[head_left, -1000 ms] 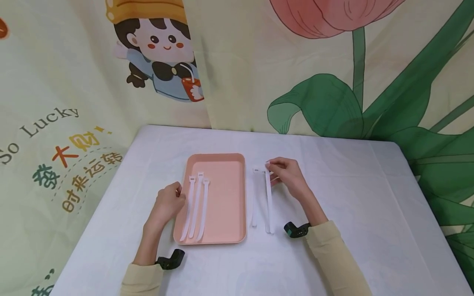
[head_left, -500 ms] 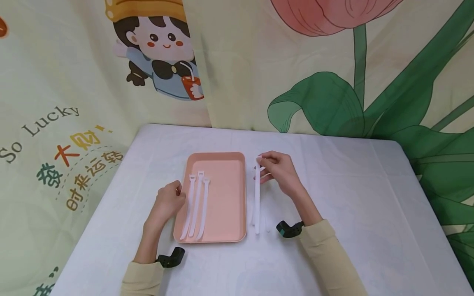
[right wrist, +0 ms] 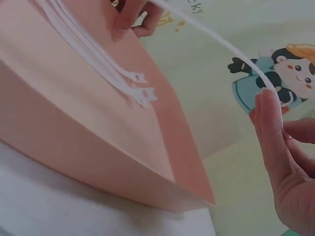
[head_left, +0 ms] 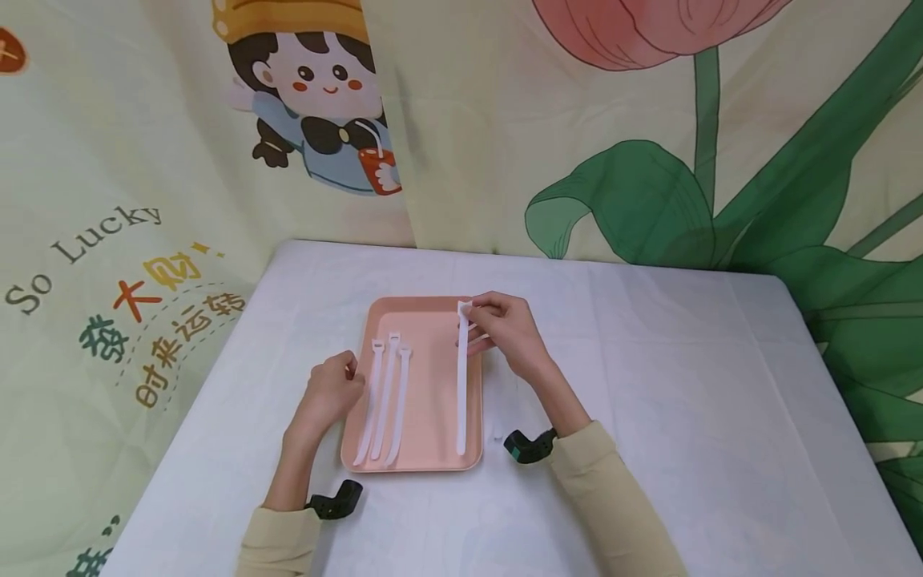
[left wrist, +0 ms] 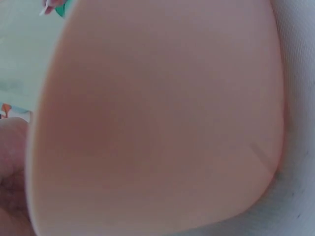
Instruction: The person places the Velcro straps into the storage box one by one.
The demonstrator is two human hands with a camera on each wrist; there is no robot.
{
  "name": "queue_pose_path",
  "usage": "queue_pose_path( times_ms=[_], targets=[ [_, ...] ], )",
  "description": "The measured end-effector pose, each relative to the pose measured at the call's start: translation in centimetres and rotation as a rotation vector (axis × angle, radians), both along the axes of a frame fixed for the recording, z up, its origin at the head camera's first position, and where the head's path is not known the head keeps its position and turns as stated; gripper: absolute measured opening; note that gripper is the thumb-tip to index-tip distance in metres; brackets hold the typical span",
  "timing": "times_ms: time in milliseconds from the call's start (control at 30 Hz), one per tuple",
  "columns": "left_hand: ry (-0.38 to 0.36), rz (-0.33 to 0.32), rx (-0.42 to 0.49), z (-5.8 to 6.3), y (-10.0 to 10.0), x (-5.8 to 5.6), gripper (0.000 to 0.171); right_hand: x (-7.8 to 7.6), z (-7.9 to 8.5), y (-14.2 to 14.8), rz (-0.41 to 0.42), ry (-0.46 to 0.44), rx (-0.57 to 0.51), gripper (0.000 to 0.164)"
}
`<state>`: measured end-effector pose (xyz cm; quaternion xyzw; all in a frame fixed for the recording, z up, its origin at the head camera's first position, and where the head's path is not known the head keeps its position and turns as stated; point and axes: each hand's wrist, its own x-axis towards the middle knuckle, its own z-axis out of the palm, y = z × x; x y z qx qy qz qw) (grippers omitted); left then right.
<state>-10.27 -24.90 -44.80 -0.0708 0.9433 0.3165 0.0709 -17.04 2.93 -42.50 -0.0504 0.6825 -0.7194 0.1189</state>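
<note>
My right hand (head_left: 505, 328) pinches the slotted head end of a white cable tie (head_left: 462, 385), which hangs lengthwise over the right side of a pink tray (head_left: 433, 433). In the right wrist view this strap curves away from the fingertips, above the tray. My left hand (head_left: 334, 390) holds the tray's left rim; the right wrist view shows its thumb over the inner side. Several white cable ties (head_left: 392, 401) lie side by side in the tray's left half, heads toward the far end. The tray wall (left wrist: 157, 118) fills most of the left wrist view.
A white cloth covers the table (head_left: 649, 361). Behind it hangs a printed curtain (head_left: 461, 144). Right of the tray, a faint white end (head_left: 497, 439) shows on the cloth, partly hidden by the right wrist camera (head_left: 530, 446).
My right hand has moved left, carrying the cable tie from the table right of the tray to above the tray's right side. My left hand stays at the rim.
</note>
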Motion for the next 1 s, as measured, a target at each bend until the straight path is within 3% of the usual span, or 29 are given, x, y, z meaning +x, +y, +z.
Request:
queue_pose_path(
  times_ms=[400, 733, 1000],
  targets=[
    [-0.01, 0.008, -0.004, -0.4, -0.1, -0.1, 0.01, -0.5, -1.5, -3.3, 0.062, -0.052, -0.042, 0.026],
    [-0.004, 0.008, -0.004, -0.4, -0.2, -0.2, 0.01, -0.9, -2.8, -4.9, 0.041, -0.047, 0.009, 0.023],
    [0.015, 0.007, -0.002, -0.4, -0.2, -0.1, 0.009, -0.9, -3.6, -5.8, 0.042, -0.097, -0.018, 0.022]
  ],
)
